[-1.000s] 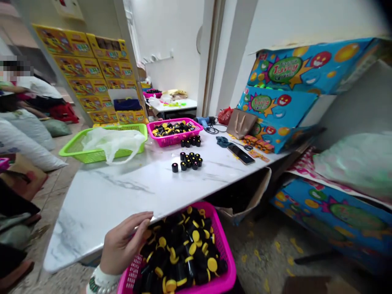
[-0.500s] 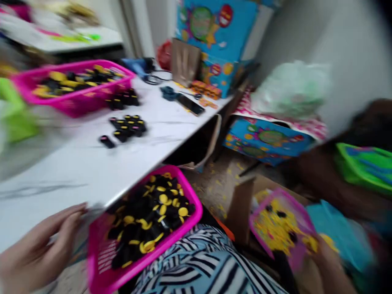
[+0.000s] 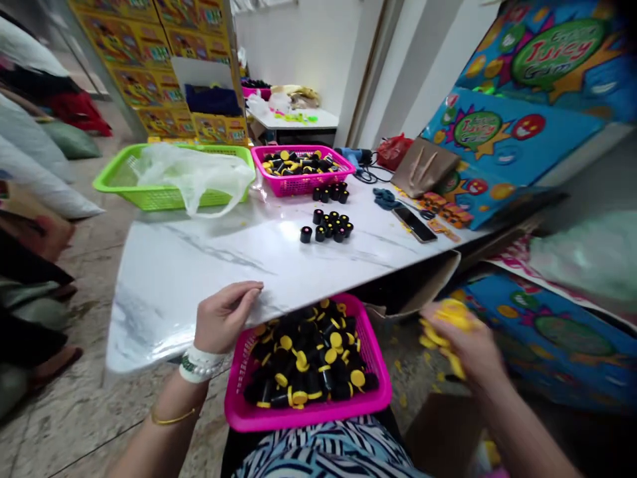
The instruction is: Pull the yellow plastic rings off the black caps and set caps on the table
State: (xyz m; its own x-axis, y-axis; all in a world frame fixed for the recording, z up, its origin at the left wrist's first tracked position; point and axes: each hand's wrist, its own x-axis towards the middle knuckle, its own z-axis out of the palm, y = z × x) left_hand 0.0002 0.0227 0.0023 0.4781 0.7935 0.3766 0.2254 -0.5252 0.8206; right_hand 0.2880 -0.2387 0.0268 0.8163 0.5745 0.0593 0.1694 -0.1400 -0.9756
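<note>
At the near table edge, my left hand (image 3: 226, 317) rests with its thumb pressed against its fingers; I cannot make out anything between them. My right hand (image 3: 465, 342), raised to the right of the lap basket, is closed around a handful of yellow plastic pieces (image 3: 454, 317), some sticking out past the fingers. A pink basket (image 3: 382, 385) sits on my lap, full of black cylindrical pieces with yellow caps (image 3: 318, 358). Several short black cylinders (image 3: 329, 229) with yellow or pink centres stand upright on the table, and a second small group (image 3: 331, 193) stands behind them.
The white table (image 3: 199, 265) carries a green basket (image 3: 124, 192) with a plastic bag, another filled pink basket (image 3: 303, 186), a phone (image 3: 415, 224) and a blue tool (image 3: 355, 157). Blue cartons (image 3: 512, 133) stack at right. An open cardboard box (image 3: 438, 431) is low right.
My right hand has risen from the tray in the cardboard box, bringing up a handful of yellow pieces. My view has swung left. The left hand stays by the table edge.
</note>
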